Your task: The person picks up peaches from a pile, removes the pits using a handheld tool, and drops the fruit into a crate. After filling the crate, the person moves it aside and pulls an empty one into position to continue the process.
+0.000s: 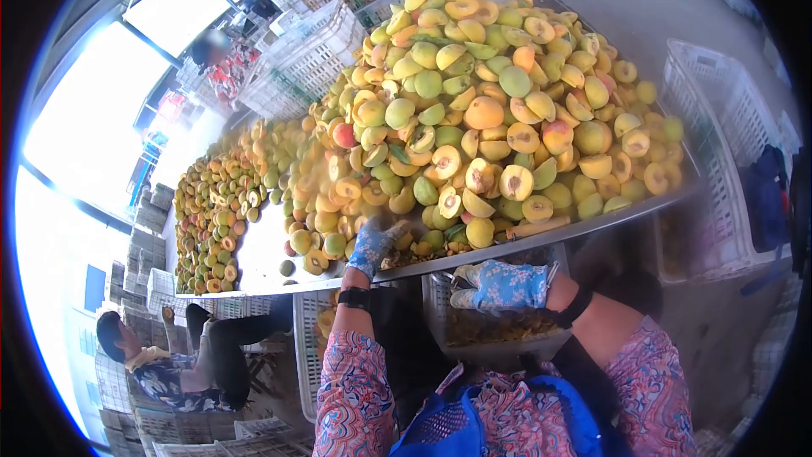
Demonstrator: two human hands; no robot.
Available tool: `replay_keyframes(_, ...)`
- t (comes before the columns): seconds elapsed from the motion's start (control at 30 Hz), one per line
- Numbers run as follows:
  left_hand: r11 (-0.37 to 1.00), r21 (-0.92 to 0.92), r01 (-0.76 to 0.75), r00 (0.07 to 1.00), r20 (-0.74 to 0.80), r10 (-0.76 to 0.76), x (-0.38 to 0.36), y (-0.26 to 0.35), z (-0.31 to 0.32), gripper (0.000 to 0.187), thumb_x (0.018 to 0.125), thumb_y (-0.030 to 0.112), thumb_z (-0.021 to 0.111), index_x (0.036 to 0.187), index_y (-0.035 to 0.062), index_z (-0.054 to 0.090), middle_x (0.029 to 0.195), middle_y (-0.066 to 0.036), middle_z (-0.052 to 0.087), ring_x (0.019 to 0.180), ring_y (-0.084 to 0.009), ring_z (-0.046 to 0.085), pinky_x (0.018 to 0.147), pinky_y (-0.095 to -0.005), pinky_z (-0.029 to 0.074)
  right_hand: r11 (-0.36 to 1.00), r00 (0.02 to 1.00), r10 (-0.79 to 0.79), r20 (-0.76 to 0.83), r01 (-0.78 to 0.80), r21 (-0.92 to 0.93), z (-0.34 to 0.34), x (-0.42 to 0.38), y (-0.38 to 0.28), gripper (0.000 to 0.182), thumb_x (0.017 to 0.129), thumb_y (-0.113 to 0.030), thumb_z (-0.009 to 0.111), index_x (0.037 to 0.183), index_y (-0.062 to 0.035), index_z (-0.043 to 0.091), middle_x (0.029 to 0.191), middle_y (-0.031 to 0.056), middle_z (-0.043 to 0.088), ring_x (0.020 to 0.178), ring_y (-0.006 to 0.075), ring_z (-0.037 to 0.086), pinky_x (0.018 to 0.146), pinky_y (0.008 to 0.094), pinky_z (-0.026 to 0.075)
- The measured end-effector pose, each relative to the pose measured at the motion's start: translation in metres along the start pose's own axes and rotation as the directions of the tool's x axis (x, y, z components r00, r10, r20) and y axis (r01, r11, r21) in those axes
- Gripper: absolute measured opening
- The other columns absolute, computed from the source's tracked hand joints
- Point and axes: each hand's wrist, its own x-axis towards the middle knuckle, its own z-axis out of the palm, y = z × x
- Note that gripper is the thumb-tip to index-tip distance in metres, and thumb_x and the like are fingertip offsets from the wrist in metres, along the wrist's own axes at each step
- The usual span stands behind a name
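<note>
My left hand (373,245), in a blue patterned glove with greyish fingertips, reaches over the near rim of a metal table (592,222). Its fingers look apart beside the heap of halved and whole peaches (486,114), with no fruit visible in them; motion softens their outline. Lower and to the right, my right hand (507,286) wears a matching glove. Its fingers are curled in front of the table edge, and a thin metallic piece shows by the wrist; what lies inside the grip is hidden. Peach halves (516,183) with exposed stones or hollows lie close to the rim.
Below the table edge stands a crate (507,330) with brownish scraps. Another white crate (719,152) is at the right. More fruit (211,211) spreads along the table's left end. A seated person (182,364) is at lower left, another person (222,68) farther back.
</note>
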Motion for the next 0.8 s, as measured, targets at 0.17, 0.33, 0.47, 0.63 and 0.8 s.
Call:
replay_keyframes(0.17, 0.641, -0.768, -0.003, 0.978, 0.13, 0.161, -0.045, 0.012, -0.004, 0.073, 0.074, 0.034, 0.079, 0.13, 0.0001, 0.047, 0.117, -0.01, 0.057, 0.101, -0.0219, 0.059, 0.085, -0.0335, 0.052, 0.89, 0.957, 0.285, 0.059, -0.287, 0.355, -0.004, 0.004, -0.022, 0.034, 0.094, -0.036, 0.054, 0.113, -0.0065, 0.054, 0.065, 0.0024, 0.057, 0.042, 0.0087, 0.049, 0.032, 0.0237, 0.036)
replay_keyframes(0.33, 0.635, -0.732, -0.246, 0.889, 0.091, 0.449, -0.107, 0.054, 0.016, 0.093, 0.061, 0.029, 0.089, 0.136, 0.0033, 0.041, 0.13, -0.008, 0.047, 0.121, -0.0223, 0.047, 0.105, -0.037, 0.037, 0.699, 0.944, 0.283, -0.168, -0.083, 0.71, 0.007, 0.02, -0.01, 0.042, 0.089, -0.036, 0.063, 0.11, 0.0002, 0.054, 0.07, 0.0062, 0.06, 0.043, 0.0121, 0.053, 0.034, 0.0243, 0.039)
replay_keyframes(0.47, 0.369, -0.925, -0.09, 0.884, 0.097, 0.457, -0.121, 0.05, 0.031, 0.073, 0.076, 0.033, 0.078, 0.133, 0.0045, 0.043, 0.128, -0.009, 0.049, 0.115, -0.0229, 0.053, 0.098, -0.0346, 0.045, 0.857, 0.916, 0.186, -0.355, 0.025, 0.515, 0.019, 0.033, 0.002, 0.047, 0.087, -0.035, 0.065, 0.113, 0.0028, 0.056, 0.088, 0.0155, 0.065, 0.076, 0.0245, 0.064, 0.065, 0.0325, 0.051)
replay_keyframes(0.63, 0.327, -0.933, 0.153, 0.945, 0.235, 0.227, -0.122, 0.062, 0.042, 0.048, 0.094, 0.032, 0.055, 0.129, 0.0005, 0.048, 0.123, -0.013, 0.054, 0.112, -0.0231, 0.055, 0.096, -0.0365, 0.046, 0.972, 0.817, -0.093, -0.569, 0.199, 0.127, 0.023, 0.039, 0.01, 0.053, 0.085, -0.036, 0.067, 0.122, -0.0011, 0.054, 0.097, 0.0231, 0.065, 0.092, 0.0362, 0.063, 0.08, 0.0404, 0.05)
replay_keyframes(0.8, 0.015, -0.99, 0.142, 0.983, 0.142, 0.112, -0.113, 0.052, 0.049, 0.036, 0.095, 0.029, 0.053, 0.119, 0.0017, 0.054, 0.115, -0.014, 0.06, 0.108, -0.0255, 0.058, 0.096, -0.0408, 0.047, 0.994, 0.774, -0.104, -0.624, 0.055, -0.097, 0.02, 0.025, -0.004, 0.039, 0.087, -0.032, 0.063, 0.108, 0.0, 0.056, 0.084, 0.0224, 0.065, 0.082, 0.0388, 0.064, 0.071, 0.0442, 0.051)
